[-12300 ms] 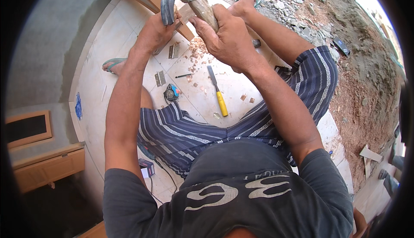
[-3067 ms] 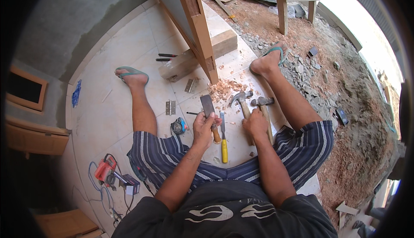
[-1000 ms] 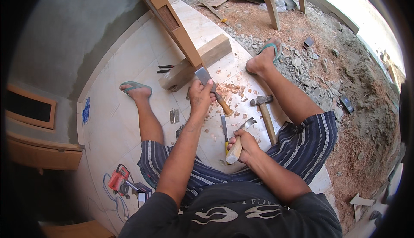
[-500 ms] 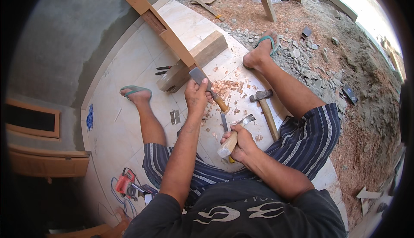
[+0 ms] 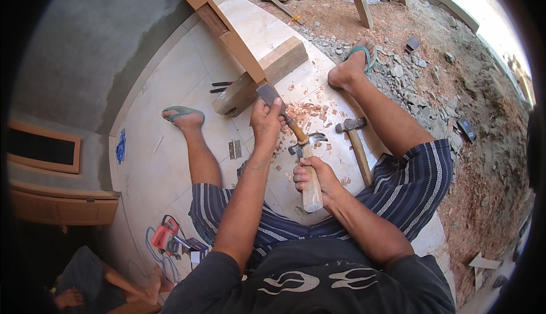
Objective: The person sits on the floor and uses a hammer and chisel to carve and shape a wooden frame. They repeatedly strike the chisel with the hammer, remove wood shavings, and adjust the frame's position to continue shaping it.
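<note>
My left hand is closed around a chisel, its broad grey blade at the near end of a long brown board. The chisel's wooden handle points back toward me. A claw hammer is gripped by its pale wooden handle in my right hand. The hammer's head is right at the butt of the chisel handle; whether they touch, I cannot tell. That board has a long recess cut in it and rests across a thick timber block. Wood chips lie scattered beneath the chisel.
Another hammer lies beside my right leg. A metal hinge and dark-handled pliers lie on the tiles to the left. Near my left thigh sits a red power tool with a cord. A co-worker's hand shows at lower left. Rubble borders the tiles.
My right hand has swung the hammer upright, bringing its head up to the chisel's butt. My left hand keeps its hold. A co-worker's leg and hand have come into view at lower left.
</note>
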A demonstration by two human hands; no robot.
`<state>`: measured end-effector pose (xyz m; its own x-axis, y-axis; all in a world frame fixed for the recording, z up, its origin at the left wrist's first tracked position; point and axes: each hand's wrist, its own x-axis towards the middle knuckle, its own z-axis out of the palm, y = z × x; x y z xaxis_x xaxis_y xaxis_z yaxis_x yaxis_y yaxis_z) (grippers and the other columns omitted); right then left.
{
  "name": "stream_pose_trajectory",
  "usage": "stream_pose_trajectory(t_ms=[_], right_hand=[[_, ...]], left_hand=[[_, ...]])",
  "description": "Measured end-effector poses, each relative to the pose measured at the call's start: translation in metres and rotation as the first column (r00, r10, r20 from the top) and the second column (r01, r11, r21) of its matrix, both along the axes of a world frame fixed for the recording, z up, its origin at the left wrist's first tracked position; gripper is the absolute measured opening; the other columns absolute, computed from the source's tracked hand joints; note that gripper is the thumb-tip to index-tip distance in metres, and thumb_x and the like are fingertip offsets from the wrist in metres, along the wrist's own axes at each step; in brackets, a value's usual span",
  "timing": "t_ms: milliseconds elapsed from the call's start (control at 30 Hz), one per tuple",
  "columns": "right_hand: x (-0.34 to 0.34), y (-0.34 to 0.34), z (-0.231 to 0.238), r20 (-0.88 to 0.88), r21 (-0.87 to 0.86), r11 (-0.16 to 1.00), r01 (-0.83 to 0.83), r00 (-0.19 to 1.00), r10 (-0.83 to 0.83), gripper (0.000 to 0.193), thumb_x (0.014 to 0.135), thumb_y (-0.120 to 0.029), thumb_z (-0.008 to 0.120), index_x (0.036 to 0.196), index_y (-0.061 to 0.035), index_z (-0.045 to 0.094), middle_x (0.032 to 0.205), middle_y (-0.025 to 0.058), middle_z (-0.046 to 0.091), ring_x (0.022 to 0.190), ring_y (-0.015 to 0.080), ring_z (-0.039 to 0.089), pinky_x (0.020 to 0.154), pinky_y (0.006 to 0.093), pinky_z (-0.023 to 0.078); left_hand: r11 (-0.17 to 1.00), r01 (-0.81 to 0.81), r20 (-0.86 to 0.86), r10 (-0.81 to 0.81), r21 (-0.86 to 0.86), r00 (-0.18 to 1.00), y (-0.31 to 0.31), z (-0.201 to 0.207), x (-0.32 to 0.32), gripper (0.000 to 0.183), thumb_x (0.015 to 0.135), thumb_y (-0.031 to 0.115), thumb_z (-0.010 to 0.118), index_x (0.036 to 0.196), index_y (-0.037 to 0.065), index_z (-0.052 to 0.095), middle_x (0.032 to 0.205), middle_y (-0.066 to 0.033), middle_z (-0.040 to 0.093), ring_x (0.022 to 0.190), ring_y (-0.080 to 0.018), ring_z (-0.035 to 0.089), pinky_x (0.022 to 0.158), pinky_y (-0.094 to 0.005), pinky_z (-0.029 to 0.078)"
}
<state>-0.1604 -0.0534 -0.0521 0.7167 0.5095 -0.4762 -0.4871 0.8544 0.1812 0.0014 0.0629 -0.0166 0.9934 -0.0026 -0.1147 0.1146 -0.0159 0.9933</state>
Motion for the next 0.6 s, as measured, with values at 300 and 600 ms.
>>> stream_pose_trajectory(t_ms=[300,600], right_hand=[[0.009,-0.006,-0.014,0.119,-0.025,0.998,-0.056,0.991,0.059,0.01,0.099,-0.018,0.053,0.098,-0.0094,0.047,0.074,0.0038,0.049,0.065,0.0155,0.052,0.064,0.0369,0.052],[0.008,-0.004,-0.004,0.141,-0.039,0.994,-0.102,0.984,0.107,0.009,0.097,-0.017,0.053,0.096,-0.011,0.045,0.077,0.0026,0.049,0.062,0.0159,0.048,0.062,0.0355,0.049]], left_hand=[[0.999,0.019,0.027,-0.02,0.051,0.999,0.003,-0.001,0.004,0.017,0.105,0.019,0.064,0.11,0.005,0.056,0.093,-0.0094,0.073,0.069,-0.017,0.072,0.06,-0.0288,0.058],[0.998,0.002,-0.008,-0.002,0.068,1.0,0.0,0.002,0.003,0.017,0.105,0.02,0.064,0.109,0.005,0.057,0.093,-0.0093,0.073,0.071,-0.017,0.072,0.062,-0.0288,0.058]])
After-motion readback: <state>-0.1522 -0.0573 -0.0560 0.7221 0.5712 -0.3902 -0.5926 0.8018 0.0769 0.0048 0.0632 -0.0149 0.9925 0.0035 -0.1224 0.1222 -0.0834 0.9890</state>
